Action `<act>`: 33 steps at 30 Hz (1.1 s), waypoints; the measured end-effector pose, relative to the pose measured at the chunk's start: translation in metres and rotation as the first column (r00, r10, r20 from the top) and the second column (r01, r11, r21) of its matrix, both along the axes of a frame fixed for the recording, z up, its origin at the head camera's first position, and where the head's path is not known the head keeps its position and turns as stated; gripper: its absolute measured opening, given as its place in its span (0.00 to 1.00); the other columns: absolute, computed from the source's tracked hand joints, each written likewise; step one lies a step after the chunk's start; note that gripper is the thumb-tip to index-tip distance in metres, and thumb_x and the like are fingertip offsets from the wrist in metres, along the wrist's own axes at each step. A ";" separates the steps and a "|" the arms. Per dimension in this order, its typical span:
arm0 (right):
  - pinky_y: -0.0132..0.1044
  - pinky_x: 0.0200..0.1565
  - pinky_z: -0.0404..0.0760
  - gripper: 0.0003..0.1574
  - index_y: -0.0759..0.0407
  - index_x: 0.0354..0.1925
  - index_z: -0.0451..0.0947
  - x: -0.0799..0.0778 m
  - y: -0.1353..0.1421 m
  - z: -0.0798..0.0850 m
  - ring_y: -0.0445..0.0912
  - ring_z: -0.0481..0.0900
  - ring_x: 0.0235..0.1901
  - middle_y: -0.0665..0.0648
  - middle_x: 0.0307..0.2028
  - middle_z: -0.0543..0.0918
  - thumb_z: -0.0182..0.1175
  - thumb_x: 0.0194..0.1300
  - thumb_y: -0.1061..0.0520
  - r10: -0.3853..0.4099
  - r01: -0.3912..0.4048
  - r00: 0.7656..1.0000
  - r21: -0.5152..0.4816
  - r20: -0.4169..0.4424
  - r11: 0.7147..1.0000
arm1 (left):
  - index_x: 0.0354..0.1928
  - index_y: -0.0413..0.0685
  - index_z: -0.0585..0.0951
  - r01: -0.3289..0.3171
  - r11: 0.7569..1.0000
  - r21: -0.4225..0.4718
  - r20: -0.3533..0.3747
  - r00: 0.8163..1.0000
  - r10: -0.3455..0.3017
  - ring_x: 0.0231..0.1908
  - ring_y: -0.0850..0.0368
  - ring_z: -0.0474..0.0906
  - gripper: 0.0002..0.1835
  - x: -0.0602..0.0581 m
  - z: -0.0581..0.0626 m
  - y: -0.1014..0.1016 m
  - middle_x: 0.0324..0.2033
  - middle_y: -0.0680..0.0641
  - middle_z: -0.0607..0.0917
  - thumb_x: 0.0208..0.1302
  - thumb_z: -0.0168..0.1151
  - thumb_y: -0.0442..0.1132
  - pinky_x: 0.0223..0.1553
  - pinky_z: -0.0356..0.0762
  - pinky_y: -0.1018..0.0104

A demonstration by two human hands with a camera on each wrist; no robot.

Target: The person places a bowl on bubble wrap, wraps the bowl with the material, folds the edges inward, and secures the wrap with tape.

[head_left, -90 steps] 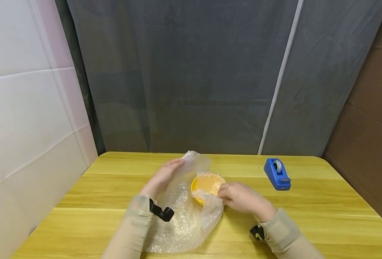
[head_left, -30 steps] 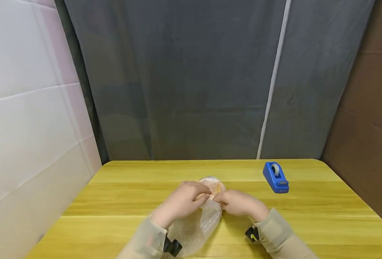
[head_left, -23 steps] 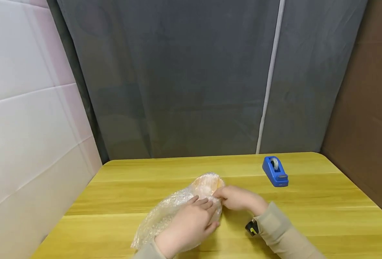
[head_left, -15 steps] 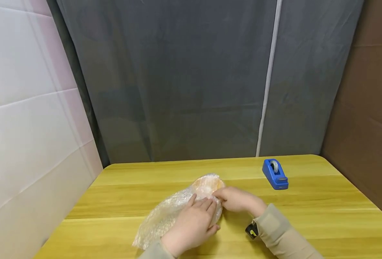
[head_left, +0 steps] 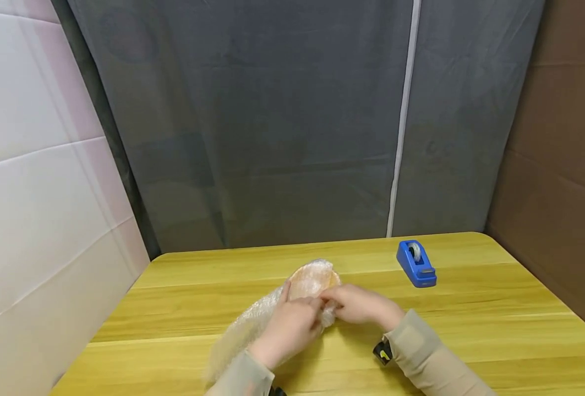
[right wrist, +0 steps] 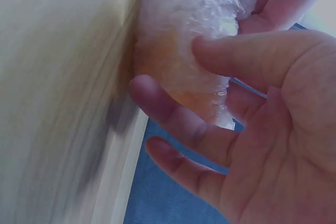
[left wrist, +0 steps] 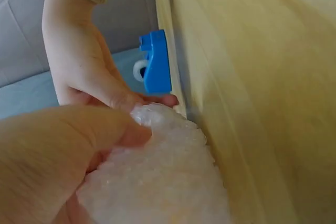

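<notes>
A sheet of clear bubble wrap (head_left: 247, 322) lies folded over a round yellow-orange bowl (right wrist: 157, 59), whose colour shows faintly through the layers. My left hand (head_left: 289, 327) grips the wrap on the near side, its index finger stretched up along the bundle. In the left wrist view its thumb (left wrist: 131, 135) presses on the wrap. On the right side of the bundle, my right hand (head_left: 361, 305) pinches the wrap between thumb and fingers; two other fingers stand away from it in the right wrist view. Most of the bowl is hidden.
A blue tape dispenser (head_left: 417, 265) with a roll of tape stands at the back right of the wooden table (head_left: 470, 319). A grey curtain (head_left: 272, 137) hangs behind the table; a white panel is at left and a brown one at right.
Three seconds ago the yellow rim was bare and the wrap spread out to the left. The left hand has brought the wrap over the bowl; lately its fingers curled in towards the right hand.
</notes>
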State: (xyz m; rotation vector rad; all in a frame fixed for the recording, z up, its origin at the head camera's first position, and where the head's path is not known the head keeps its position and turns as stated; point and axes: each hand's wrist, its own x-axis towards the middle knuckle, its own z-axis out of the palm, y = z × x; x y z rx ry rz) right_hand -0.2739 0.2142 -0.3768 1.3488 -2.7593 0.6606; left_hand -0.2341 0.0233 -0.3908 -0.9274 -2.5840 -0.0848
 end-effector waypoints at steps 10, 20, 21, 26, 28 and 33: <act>0.36 0.44 0.80 0.20 0.59 0.48 0.80 0.001 0.001 -0.001 0.42 0.79 0.40 0.51 0.41 0.83 0.59 0.55 0.67 -0.033 0.035 0.985 -0.012 0.172 0.999 | 0.33 0.52 0.79 0.039 0.997 0.065 -0.110 0.993 -0.032 0.26 0.61 0.81 0.08 -0.001 -0.009 0.001 0.21 0.58 0.81 0.51 0.69 0.38 0.61 0.65 0.43; 0.34 0.41 0.80 0.19 0.60 0.43 0.82 -0.003 0.000 -0.002 0.38 0.78 0.36 0.50 0.39 0.85 0.68 0.59 0.49 -0.026 0.034 0.986 -0.046 0.163 0.998 | 0.41 0.49 0.76 0.009 0.988 0.157 0.153 0.988 -0.033 0.31 0.60 0.83 0.14 -0.003 0.004 0.001 0.25 0.57 0.84 0.60 0.67 0.48 0.65 0.58 0.42; 0.34 0.40 0.80 0.18 0.61 0.43 0.82 -0.004 0.000 -0.003 0.38 0.78 0.35 0.52 0.38 0.85 0.67 0.60 0.50 -0.026 0.035 0.985 -0.051 0.169 0.998 | 0.45 0.48 0.75 0.019 0.984 0.178 0.220 0.974 -0.059 0.34 0.60 0.83 0.17 -0.002 0.006 -0.001 0.29 0.56 0.85 0.61 0.67 0.49 0.66 0.56 0.41; 0.31 0.37 0.80 0.10 0.60 0.41 0.84 -0.001 0.006 -0.010 0.35 0.77 0.32 0.50 0.36 0.85 0.64 0.62 0.57 -0.006 0.017 0.981 -0.056 0.195 0.998 | 0.56 0.50 0.75 0.097 0.959 0.267 0.404 0.892 -0.203 0.41 0.60 0.81 0.21 0.013 0.035 -0.026 0.46 0.52 0.84 0.66 0.62 0.50 0.59 0.70 0.51; 0.31 0.38 0.79 0.09 0.59 0.40 0.84 0.001 0.012 -0.009 0.35 0.76 0.33 0.49 0.36 0.84 0.64 0.62 0.58 -0.004 0.015 0.983 -0.062 0.186 0.998 | 0.58 0.51 0.76 0.126 0.953 0.275 0.391 0.891 -0.230 0.46 0.59 0.79 0.20 0.021 0.056 -0.043 0.51 0.52 0.82 0.69 0.58 0.51 0.55 0.74 0.56; 0.33 0.38 0.79 0.07 0.58 0.37 0.85 0.003 0.026 0.000 0.36 0.75 0.33 0.46 0.34 0.82 0.65 0.61 0.57 -0.025 0.036 0.984 -0.060 0.175 0.998 | 0.64 0.55 0.74 0.132 0.968 0.215 0.362 0.910 -0.204 0.61 0.55 0.71 0.21 0.020 0.096 -0.095 0.60 0.53 0.77 0.72 0.55 0.44 0.61 0.70 0.53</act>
